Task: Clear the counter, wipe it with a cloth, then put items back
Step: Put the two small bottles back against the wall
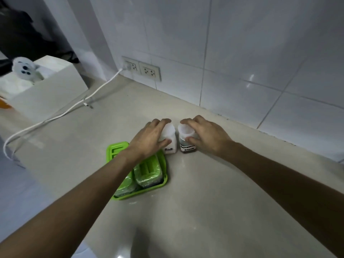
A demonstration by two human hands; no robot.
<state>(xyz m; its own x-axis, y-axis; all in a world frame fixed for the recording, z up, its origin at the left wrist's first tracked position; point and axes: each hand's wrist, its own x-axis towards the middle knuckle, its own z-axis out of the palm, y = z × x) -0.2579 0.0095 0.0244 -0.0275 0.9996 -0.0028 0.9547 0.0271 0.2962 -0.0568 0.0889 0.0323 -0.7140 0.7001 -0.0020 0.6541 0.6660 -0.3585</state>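
Note:
Two small white-capped jars stand side by side on the pale counter. The left one, labelled Salt, has white contents, and my left hand wraps around its top. The right one, a jar with dark contents and a label I cannot read, is gripped at the cap by my right hand. Both jars rest on the counter. Just left of them, under my left forearm, sits a green tray holding green-lidded containers.
A white cable runs from a wall socket across the counter to the left edge. A white box with a small white plush toy stands at the back left. Tiled wall closes the back and right.

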